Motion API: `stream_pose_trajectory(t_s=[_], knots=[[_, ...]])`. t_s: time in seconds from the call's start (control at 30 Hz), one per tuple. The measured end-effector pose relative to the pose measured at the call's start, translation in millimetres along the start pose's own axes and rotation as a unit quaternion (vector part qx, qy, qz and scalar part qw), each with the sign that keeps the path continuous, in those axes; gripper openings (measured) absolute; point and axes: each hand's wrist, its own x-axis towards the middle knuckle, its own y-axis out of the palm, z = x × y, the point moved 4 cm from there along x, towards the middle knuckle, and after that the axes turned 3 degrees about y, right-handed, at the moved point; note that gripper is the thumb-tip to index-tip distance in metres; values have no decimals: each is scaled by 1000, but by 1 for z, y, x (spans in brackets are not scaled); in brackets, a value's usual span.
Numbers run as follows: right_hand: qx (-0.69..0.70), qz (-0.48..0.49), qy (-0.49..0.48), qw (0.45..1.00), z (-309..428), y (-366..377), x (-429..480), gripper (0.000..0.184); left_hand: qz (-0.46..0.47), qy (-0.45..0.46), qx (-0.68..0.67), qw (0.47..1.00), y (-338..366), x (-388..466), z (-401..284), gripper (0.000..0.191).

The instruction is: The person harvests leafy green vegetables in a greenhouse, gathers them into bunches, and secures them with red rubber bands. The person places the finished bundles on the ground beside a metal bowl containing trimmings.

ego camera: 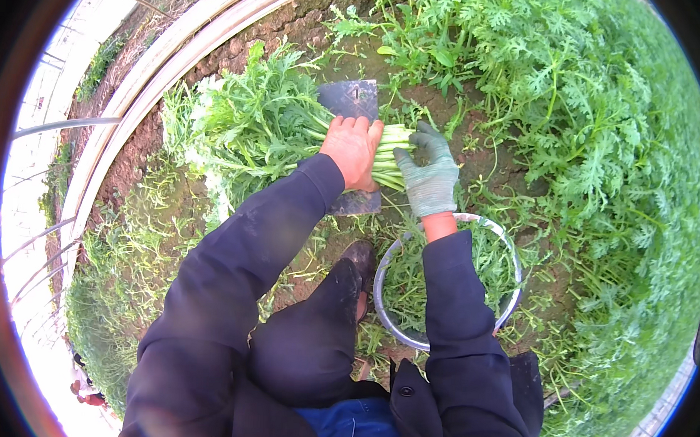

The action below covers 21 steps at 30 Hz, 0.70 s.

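Observation:
My bare left hand (353, 148) is wrapped over the pale stems of a large bunch of leafy greens (255, 117), whose serrated leaves spread to the left. Under the bunch lies a dark flat plate (354, 98), its upper and lower ends showing. At the cut stem ends, on the right, is my right hand (430, 168) in a grey-green knit glove. Its thumb and fingers are spread at the stem tips, and whether they press on them is unclear. A round bucket (383, 303) with a pale rim, holding loose greens, stands beneath my right forearm.
Dense standing greens (606, 169) fill the right side. Cut stalks and leaf scraps litter the soil (307, 275) around my shoe (360, 259). Along the left curve pale edging (107, 146) and greenhouse hoops (70, 125). A person is partly visible far off at lower left.

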Motion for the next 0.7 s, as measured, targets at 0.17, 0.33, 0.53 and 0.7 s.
stream_pose_trajectory(t_s=[0.17, 0.33, 0.53, 0.7], knots=[[143, -34, 1, 989, 6, -7, 31, 37, 16, 2, 0, 1000, -1, 1, -1, 105], [-174, 25, -76, 981, 8, 29, 28, 34, 7, 7, 3, 1000, 0, 0, 0, 103], [40, -4, -60, 997, 1, 4, 13, 38, -6, 12, -7, 1000, 1, 0, 1, 100], [-190, 15, -316, 929, 28, -5, -30, 55, 16, 7, -12, 1000, 3, 3, 3, 100]])
